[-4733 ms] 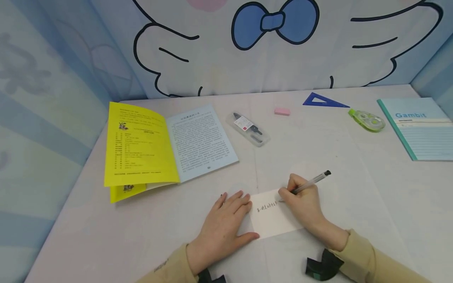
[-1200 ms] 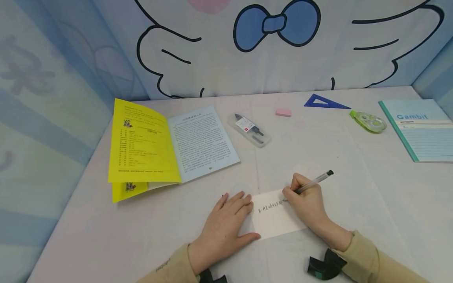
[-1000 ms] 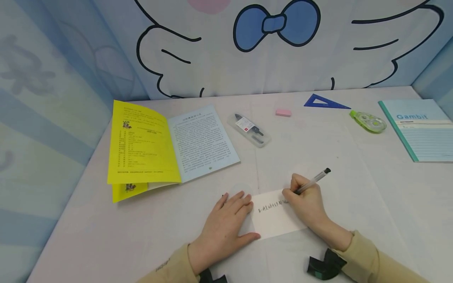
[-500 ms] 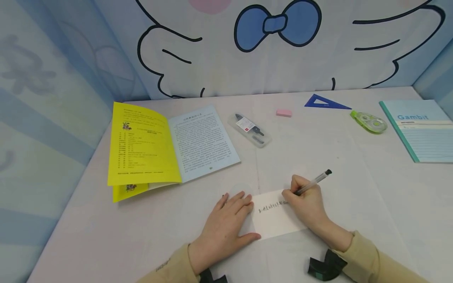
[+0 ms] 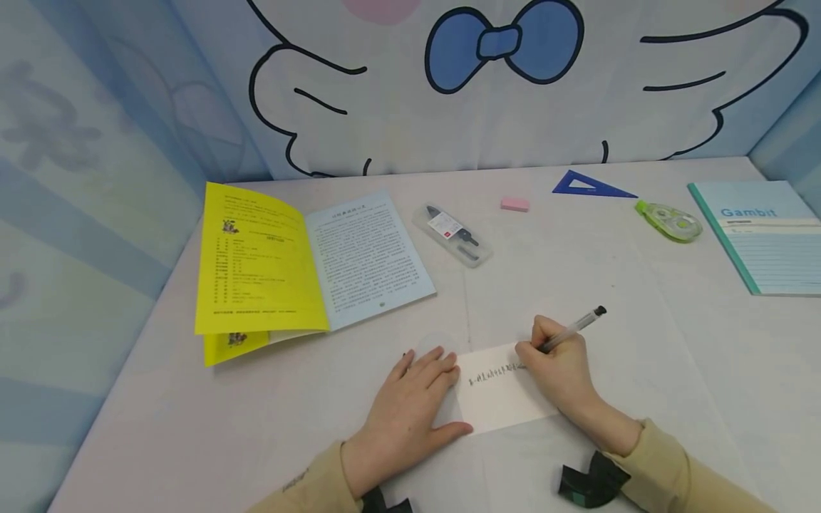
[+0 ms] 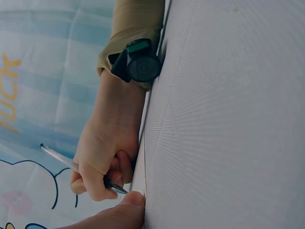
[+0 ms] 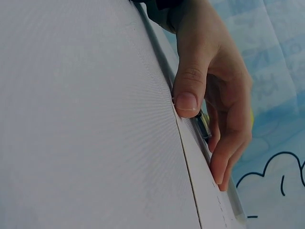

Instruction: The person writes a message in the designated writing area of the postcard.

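Observation:
In the head view my right hand (image 5: 564, 367) grips a clear-barrelled pen (image 5: 580, 324) with a black end, its tip down at a small white card (image 5: 503, 406). One line of handwriting runs across the card's upper part, and the right hand covers the card's right side. My left hand (image 5: 404, 413) lies flat at the card's left edge, fingers extended, thumb at the lower corner. The left wrist view shows the pen (image 6: 59, 157) pinched in the curled right fingers, close to my left thumb (image 6: 119, 214). Behind the left fingers (image 7: 221, 157), the right wrist view shows a partly hidden dark shape.
An open yellow-covered book (image 5: 263, 263) stands left. Behind the card lie a clear case (image 5: 471, 253) with a compass, a pink eraser (image 5: 515, 204) and a blue set square (image 5: 596, 191). A green correction tape (image 5: 670, 221) and a Gambit notebook (image 5: 763, 249) lie right.
Holding the pen, my right hand has shifted slightly right along the card, and the written line has grown longer. The left hand stays at the card's left edge.

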The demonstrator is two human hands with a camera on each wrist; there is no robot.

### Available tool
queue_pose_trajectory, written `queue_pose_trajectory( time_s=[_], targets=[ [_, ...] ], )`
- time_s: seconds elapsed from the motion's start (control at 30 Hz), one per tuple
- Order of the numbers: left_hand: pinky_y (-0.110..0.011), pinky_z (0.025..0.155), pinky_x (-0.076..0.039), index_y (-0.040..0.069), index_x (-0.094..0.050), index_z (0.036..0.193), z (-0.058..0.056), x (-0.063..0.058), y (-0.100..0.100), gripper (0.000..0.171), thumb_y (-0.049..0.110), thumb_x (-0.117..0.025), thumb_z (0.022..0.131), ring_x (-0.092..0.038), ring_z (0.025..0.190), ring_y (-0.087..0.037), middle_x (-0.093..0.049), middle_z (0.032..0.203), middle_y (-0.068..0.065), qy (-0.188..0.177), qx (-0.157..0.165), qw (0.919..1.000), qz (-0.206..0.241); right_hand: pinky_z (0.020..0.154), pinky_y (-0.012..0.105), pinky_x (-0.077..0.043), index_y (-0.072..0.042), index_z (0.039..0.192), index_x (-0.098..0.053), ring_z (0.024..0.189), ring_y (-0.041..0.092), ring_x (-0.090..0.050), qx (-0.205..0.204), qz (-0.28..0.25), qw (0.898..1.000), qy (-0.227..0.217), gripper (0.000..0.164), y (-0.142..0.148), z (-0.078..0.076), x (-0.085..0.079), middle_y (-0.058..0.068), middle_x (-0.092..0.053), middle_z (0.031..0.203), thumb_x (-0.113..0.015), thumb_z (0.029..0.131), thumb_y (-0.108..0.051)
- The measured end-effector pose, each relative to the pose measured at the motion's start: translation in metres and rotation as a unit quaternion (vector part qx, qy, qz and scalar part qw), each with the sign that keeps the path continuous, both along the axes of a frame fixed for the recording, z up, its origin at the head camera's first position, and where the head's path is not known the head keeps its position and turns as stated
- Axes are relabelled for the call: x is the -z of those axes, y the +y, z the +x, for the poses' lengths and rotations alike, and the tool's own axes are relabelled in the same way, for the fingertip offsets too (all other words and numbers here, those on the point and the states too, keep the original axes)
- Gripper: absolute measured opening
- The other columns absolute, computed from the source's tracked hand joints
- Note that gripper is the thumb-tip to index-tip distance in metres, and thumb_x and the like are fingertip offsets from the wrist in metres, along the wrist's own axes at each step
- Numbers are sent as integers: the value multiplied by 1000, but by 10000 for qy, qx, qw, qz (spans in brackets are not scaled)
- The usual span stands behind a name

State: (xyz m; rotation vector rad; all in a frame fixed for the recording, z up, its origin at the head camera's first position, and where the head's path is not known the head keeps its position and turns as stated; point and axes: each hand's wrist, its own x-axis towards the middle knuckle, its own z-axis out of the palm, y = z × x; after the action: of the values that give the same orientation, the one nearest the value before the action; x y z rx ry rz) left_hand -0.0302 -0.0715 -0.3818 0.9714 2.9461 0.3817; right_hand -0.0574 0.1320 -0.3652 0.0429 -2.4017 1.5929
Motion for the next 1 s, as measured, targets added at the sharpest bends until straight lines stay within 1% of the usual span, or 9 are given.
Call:
queue_pose_trajectory(
  time_s=[0.27, 0.43, 0.67, 0.77, 0.83, 0.97, 1.0],
  targets=[
    [-46, 110, -27, 12, -54, 127, 0, 0, 0, 67, 57, -61, 79, -36, 133, -18, -48, 137, 0, 17, 10, 10000, 24, 41, 16, -15, -5, 53, -30, 49, -1, -19, 202, -12, 9998, -62, 35, -1, 0, -2, -9, -21, 51, -51, 67, 20],
    [-46, 110, -27, 12, -54, 127, 0, 0, 0, 67, 57, -61, 79, -36, 133, -18, -48, 137, 0, 29, 19, 10000, 16, 42, 16, -14, -5, 53, -28, 48, -1, -18, 119, -4, 9998, -131, 35, -1, 1, -2, -7, -19, 51, -50, 66, 20],
    [-45, 110, -27, 12, -55, 127, 0, 1, 0, 67, 58, -61, 78, -37, 133, -18, -48, 137, 1, 82, 8, 10000, 21, 41, 17, -11, -5, 54, -29, 46, -5, -15, 138, 3, 9999, -13, 34, -1, 1, -1, -8, -19, 49, -48, 65, 21],
    [-45, 110, -27, 12, -55, 126, 0, 1, 0, 67, 58, -61, 78, -37, 133, -18, -48, 137, 1, 87, 5, 10000, 23, 41, 16, -11, -5, 54, -29, 45, -6, -15, 152, 40, 9999, -39, 34, -1, 1, -2, -7, -19, 49, -48, 65, 21],
    [-45, 110, -27, 12, -55, 126, 0, 1, 0, 67, 58, -61, 78, -37, 133, -18, -48, 137, 1, 90, 4, 10000, 24, 41, 15, -13, -5, 54, -29, 46, -5, -16, 215, 28, 9997, -103, 33, -1, 1, -2, -8, -20, 48, -47, 65, 20],
    [-45, 110, -27, 12, -55, 126, 0, 2, 0, 67, 58, -62, 78, -37, 133, -18, -48, 137, 1, 98, 0, 10000, 20, 42, 16, -17, -4, 54, -30, 49, -1, -22, 456, -212, 9983, -301, 32, 0, 0, -2, -9, -23, 50, -47, 66, 20],
    [-45, 110, -27, 12, -55, 126, 0, 2, 0, 67, 58, -62, 78, -37, 133, -18, -49, 137, 1, 95, 0, 10000, 22, 43, 16, -19, -4, 55, -31, 50, 1, -24, 517, -273, 9978, -327, 31, 2, -1, 2, -9, -24, 51, -48, 67, 19]
  ],
)
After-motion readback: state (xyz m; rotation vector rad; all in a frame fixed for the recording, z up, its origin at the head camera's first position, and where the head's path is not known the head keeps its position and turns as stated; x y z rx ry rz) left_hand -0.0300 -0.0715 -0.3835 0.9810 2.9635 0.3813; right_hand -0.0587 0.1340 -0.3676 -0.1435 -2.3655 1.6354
